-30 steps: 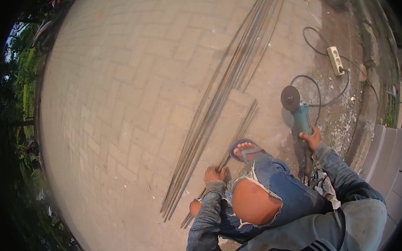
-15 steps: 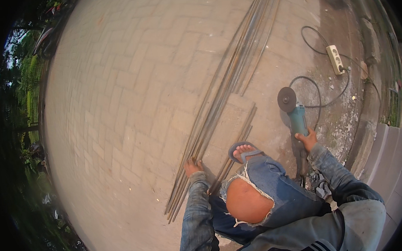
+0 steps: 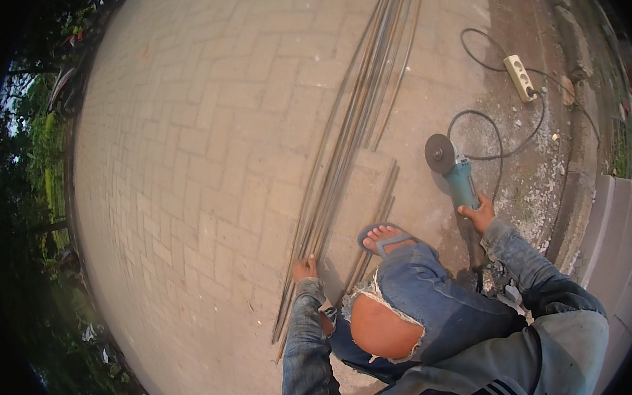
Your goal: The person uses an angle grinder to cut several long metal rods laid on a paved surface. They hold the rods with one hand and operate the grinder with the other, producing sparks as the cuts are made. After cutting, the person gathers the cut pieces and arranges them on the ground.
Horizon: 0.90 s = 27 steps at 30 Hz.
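Observation:
My right hand (image 3: 480, 213) is wrapped round the rear of a teal angle grinder (image 3: 462, 185), whose dark cutting disc (image 3: 440, 154) faces up, away from me. To the left of my bent knee, my left hand (image 3: 306, 267) is closed on thin steel rods (image 3: 342, 152) near their near ends. These long rods lie in a bundle that runs away over the paving. How many rods the fingers hold is hidden by the hand. Shorter rods (image 3: 383, 211) lie between that bundle and my sandalled foot (image 3: 385, 237).
A cream power strip (image 3: 520, 78) lies at the far right, with a black cable (image 3: 500, 132) looping from it toward the grinder. Pale rubble (image 3: 538, 162) is scattered along the right-hand kerb (image 3: 579, 174). Greenery (image 3: 51, 156) borders the paving (image 3: 204, 146) on the left.
My left hand has closed more tightly, and the rod ends beside it have drawn together, with one sticking out nearer to me. The grinder stays in my right hand. The view has shifted slightly.

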### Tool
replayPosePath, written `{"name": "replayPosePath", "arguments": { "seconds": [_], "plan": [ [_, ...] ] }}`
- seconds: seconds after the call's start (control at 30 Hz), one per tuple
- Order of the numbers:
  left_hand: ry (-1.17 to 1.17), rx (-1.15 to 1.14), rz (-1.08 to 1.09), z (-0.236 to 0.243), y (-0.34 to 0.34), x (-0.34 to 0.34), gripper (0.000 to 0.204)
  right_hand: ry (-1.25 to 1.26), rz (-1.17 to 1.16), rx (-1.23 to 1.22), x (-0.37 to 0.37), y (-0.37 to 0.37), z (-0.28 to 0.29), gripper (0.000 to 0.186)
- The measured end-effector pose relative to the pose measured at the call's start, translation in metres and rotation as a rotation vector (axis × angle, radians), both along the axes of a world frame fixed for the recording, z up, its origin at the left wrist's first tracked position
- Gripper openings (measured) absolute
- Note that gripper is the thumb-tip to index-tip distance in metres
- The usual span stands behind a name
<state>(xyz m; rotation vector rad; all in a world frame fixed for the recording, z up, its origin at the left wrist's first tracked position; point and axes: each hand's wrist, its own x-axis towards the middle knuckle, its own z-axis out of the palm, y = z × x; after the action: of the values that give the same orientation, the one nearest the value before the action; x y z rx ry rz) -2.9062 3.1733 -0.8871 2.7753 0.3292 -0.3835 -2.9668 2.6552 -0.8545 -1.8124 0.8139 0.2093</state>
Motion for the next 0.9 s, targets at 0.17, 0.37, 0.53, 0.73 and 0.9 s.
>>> {"name": "replayPosePath", "arguments": {
  "seconds": [0.17,0.37,0.53,0.73,0.9],
  "plan": [
    [0.024,0.024,0.386,0.010,-0.021,0.000,0.063,-0.017,-0.039,0.067,0.015,0.006,0.037,0.057],
    [-0.153,-0.002,0.345,0.044,-0.029,-0.003,0.066,-0.012,-0.058,0.035,0.016,0.000,0.066,0.062],
    [-0.285,-0.215,0.380,0.052,-0.019,-0.005,0.068,0.003,-0.064,0.049,0.026,0.006,0.081,0.061],
    [-0.371,-0.353,0.428,0.082,-0.048,0.002,0.068,-0.128,0.004,-0.084,0.028,0.006,0.100,0.058],
    [-0.433,-0.378,0.391,0.079,-0.049,0.005,0.069,-0.100,0.031,0.051,0.026,-0.001,0.092,0.058]
  ]
}}
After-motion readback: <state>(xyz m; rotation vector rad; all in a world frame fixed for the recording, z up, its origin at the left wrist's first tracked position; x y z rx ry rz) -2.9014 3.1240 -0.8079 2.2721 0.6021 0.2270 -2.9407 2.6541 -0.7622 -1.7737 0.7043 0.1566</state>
